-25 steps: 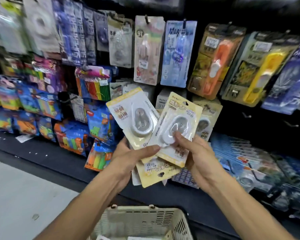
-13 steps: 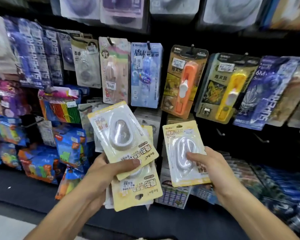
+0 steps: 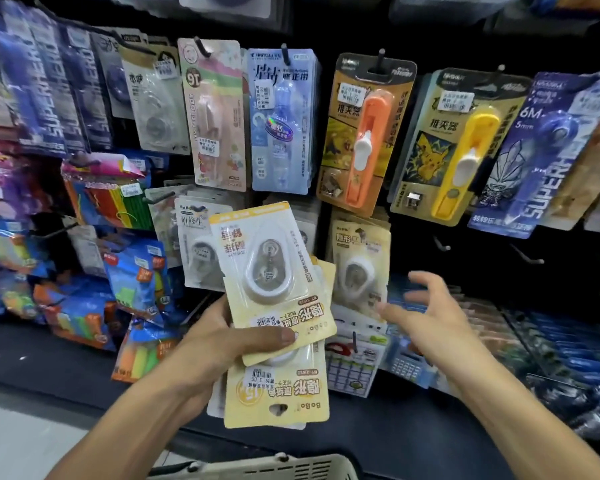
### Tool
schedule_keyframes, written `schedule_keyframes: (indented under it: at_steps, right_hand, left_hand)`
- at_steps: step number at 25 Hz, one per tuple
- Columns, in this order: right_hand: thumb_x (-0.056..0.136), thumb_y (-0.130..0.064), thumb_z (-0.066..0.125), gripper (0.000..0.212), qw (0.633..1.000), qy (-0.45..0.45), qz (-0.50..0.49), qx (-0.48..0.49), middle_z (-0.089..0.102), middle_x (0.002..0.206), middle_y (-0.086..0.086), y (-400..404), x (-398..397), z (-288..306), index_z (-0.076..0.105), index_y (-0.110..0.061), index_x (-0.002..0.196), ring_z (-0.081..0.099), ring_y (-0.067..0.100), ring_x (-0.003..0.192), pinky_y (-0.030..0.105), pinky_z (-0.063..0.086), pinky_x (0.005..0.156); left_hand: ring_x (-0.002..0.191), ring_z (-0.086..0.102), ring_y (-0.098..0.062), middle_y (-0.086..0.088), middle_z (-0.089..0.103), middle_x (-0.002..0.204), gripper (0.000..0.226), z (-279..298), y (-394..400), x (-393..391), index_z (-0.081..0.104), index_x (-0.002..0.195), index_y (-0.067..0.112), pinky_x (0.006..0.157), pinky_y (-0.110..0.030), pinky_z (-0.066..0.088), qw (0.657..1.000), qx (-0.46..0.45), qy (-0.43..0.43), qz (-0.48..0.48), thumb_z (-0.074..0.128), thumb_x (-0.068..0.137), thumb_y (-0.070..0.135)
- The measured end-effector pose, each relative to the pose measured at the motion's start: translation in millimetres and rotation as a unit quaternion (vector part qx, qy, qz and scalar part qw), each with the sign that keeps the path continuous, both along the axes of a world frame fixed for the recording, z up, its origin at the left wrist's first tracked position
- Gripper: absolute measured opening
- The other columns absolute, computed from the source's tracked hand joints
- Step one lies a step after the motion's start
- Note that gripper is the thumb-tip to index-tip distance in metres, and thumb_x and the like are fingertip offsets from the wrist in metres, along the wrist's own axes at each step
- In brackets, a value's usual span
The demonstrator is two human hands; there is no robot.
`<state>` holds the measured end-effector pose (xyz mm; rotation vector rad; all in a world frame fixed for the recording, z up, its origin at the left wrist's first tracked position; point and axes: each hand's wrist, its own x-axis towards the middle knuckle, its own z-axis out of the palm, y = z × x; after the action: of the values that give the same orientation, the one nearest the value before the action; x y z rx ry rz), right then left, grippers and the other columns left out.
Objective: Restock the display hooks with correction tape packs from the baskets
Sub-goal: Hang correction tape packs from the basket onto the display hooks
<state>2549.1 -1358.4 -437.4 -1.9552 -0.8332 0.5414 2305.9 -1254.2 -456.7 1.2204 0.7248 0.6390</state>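
Note:
My left hand [image 3: 222,344] grips a fan of yellow correction tape packs [image 3: 274,271], the top one upside down with a white oval dispenser under clear plastic. Another pack [image 3: 278,393] hangs below my thumb. My right hand [image 3: 426,317] is empty, fingers spread and blurred, just below a matching yellow pack [image 3: 359,258] that hangs on the display in the lower row. A similar white pack [image 3: 198,247] hangs to the left of the ones I hold.
The hook wall carries an orange clip pusher pack [image 3: 364,133], a yellow one [image 3: 458,147], a blue correction tape pack [image 3: 281,123] and purple packs [image 3: 541,157]. Bare hooks [image 3: 527,254] stick out at right. A cream basket rim [image 3: 257,467] sits below.
My right hand held one yellow pack; now it is empty and that pack hangs on the lower-row hook. The view has moved closer to the display.

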Motion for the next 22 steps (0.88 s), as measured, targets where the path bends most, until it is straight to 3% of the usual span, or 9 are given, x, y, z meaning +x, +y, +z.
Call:
schedule_keyframes:
  at_steps: [1,2,4,7,10,13,16,19,22]
  right_hand:
    - [0.087,-0.044,0.073,0.063,0.995,-0.1,-0.021,0.017,0.054,0.131,-0.013,-1.2,-0.8,1.3,0.038,-0.039,0.14,0.063,0.015,0.108,0.042,0.056,0.081]
    - [0.086,-0.046,0.073,0.061,0.989,-0.127,-0.01,0.074,0.057,0.129,-0.016,-0.7,-3.4,5.5,0.041,-0.04,0.137,0.062,0.007,0.104,0.036,0.054,0.08]
    - [0.081,-0.045,0.075,0.052,0.981,0.036,0.102,0.16,0.07,0.111,-0.012,7.3,-9.6,14.4,0.054,-0.032,0.128,0.068,0.005,0.086,0.027,0.053,0.07]
    - [0.084,-0.035,0.074,0.039,0.958,0.148,0.221,0.109,0.069,0.081,0.013,20.4,-21.6,18.9,0.071,0.0,0.101,0.056,0.017,0.056,0.023,0.039,0.048]
    - [0.094,-0.022,0.067,0.023,0.946,0.236,0.143,0.172,0.056,0.05,-0.001,25.9,-26.4,13.7,0.067,-0.006,0.078,0.037,0.005,0.032,0.015,0.024,0.033]
    - [0.099,-0.019,0.06,0.012,0.919,0.315,0.047,0.231,0.059,0.056,-0.002,21.8,-16.7,16.4,0.065,-0.012,0.091,0.048,0.007,0.036,0.016,0.03,0.032]
    - [0.092,-0.007,0.063,0.003,0.929,0.315,0.087,0.177,0.073,0.075,0.007,7.9,-6.7,17.0,0.065,-0.009,0.092,0.07,0.015,0.056,0.022,0.049,0.041]
    - [0.08,-0.002,0.073,0.011,0.96,0.22,0.171,0.022,0.064,0.072,0.01,-6.2,-8.8,11.0,0.069,-0.011,0.085,0.055,0.014,0.047,0.023,0.037,0.038]
    - [0.076,-0.007,0.08,0.016,0.95,0.265,0.155,0.048,0.066,0.071,0.01,-7.8,-19.4,0.6,0.068,-0.014,0.084,0.04,0.011,0.04,0.02,0.026,0.038]
  left_hand:
    - [0.093,0.077,-0.035,-0.012,0.079,0.105,0.086,0.8,-2.4,-0.8,0.063,0.12,0.016,0.077,-0.045,0.062,0.999,-0.001,0.018,-0.031,0.094,0.039,0.017]
    - [0.094,0.077,-0.034,-0.012,0.079,0.105,0.086,1.0,-5.8,-0.9,0.063,0.12,0.016,0.078,-0.045,0.063,0.997,-0.001,0.042,-0.069,0.094,0.04,0.016]
    - [0.098,0.076,-0.033,-0.011,0.079,0.107,0.083,-0.7,-15.1,0.3,0.061,0.121,0.02,0.081,-0.044,0.062,0.986,-0.001,0.084,-0.146,0.094,0.045,0.014]
    - [0.101,0.076,-0.03,-0.01,0.078,0.11,0.075,-7.8,-26.9,3.1,0.062,0.12,0.026,0.078,-0.038,0.062,0.979,-0.001,0.081,-0.188,0.091,0.052,0.012]
    - [0.098,0.076,-0.033,-0.013,0.077,0.112,0.085,-11.8,-24.9,-3.1,0.061,0.127,0.028,0.073,-0.042,0.062,0.983,-0.039,0.035,-0.176,0.09,0.05,0.008]
    - [0.096,0.076,-0.034,-0.01,0.077,0.114,0.077,-6.8,-23.0,-10.5,0.071,0.115,0.042,0.068,-0.042,0.062,0.981,-0.031,-0.006,-0.189,0.089,0.053,0.0]
    - [0.085,0.077,-0.039,-0.014,0.078,0.109,0.073,-2.6,-19.6,-11.0,0.074,0.104,0.042,0.059,-0.044,0.062,0.996,-0.034,-0.014,-0.084,0.095,0.049,-0.001]
    - [0.081,0.077,-0.038,-0.012,0.08,0.101,0.076,-0.5,-11.1,-12.1,0.068,0.114,0.033,0.059,-0.047,0.062,0.998,-0.026,-0.031,0.039,0.09,0.044,0.011]
    - [0.085,0.078,-0.034,-0.005,0.08,0.101,0.068,-0.9,-9.0,-10.5,0.067,0.113,0.033,0.074,-0.053,0.062,0.994,0.003,-0.037,0.103,0.09,0.05,0.017]
